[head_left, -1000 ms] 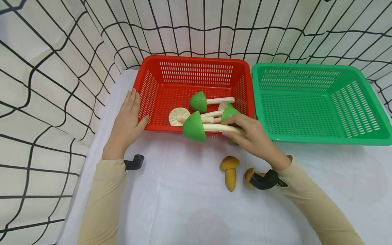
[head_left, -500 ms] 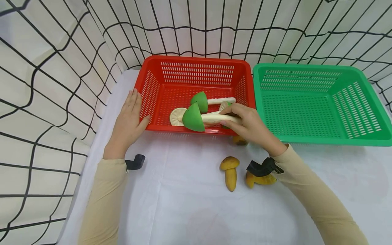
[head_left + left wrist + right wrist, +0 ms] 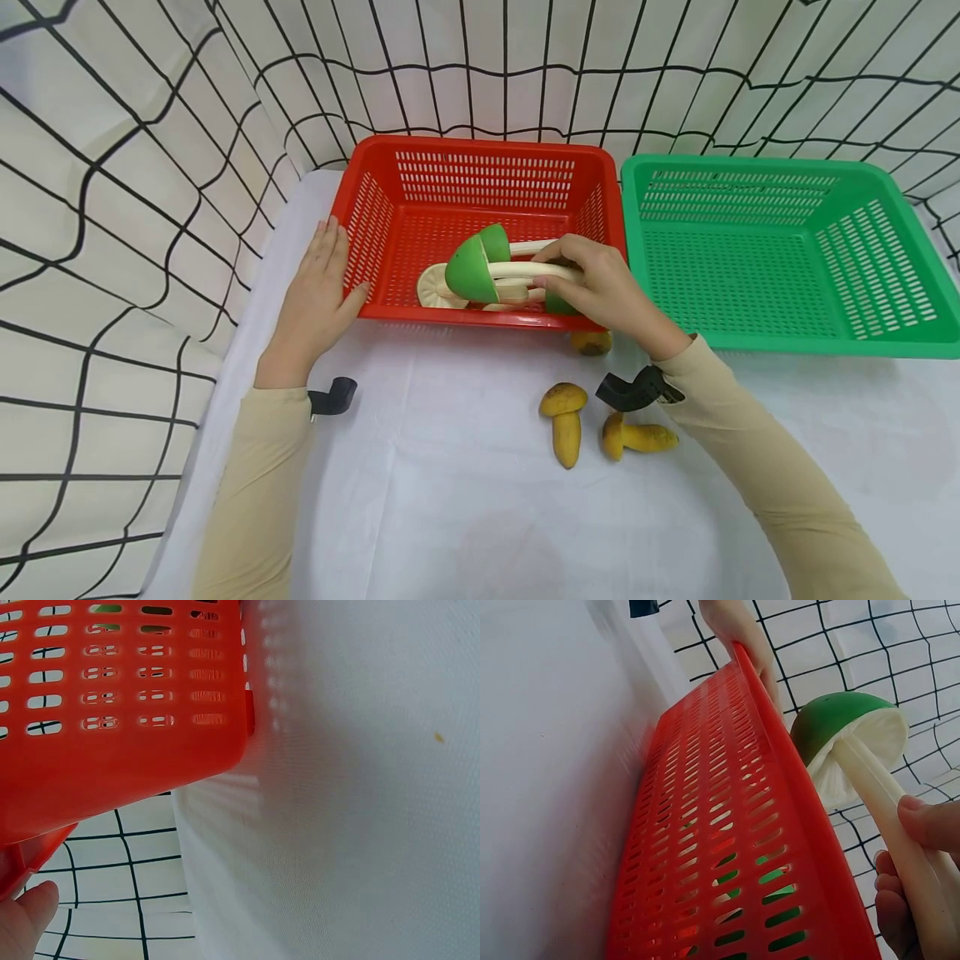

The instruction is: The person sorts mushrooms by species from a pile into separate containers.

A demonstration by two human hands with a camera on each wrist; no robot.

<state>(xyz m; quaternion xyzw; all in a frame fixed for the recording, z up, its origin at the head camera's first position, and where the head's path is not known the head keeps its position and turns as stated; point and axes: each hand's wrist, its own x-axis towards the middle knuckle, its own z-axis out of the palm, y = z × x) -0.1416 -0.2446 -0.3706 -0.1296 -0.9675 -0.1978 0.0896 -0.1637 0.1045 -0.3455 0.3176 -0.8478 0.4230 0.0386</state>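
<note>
Above the red basket (image 3: 487, 143): a green-capped mushroom (image 3: 471, 271), cap toward 9 o'clock.
Right hand (image 3: 600, 283): holding its white stem (image 3: 517, 269).
Left hand (image 3: 309, 308): wide, touching the basket's 9 o'clock side.
Green basket (image 3: 720, 267): at 3 o'clock from red.
Yellow mushrooms (image 3: 567, 433): on the tabletop (image 3: 450, 467), near 5 o'clock.

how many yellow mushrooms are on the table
3. One yellow mushroom lies stem toward the person, a second mushroom right of it, and a third mushroom by the near side of the red basket, partly hidden. The right arm may hide more.
</note>
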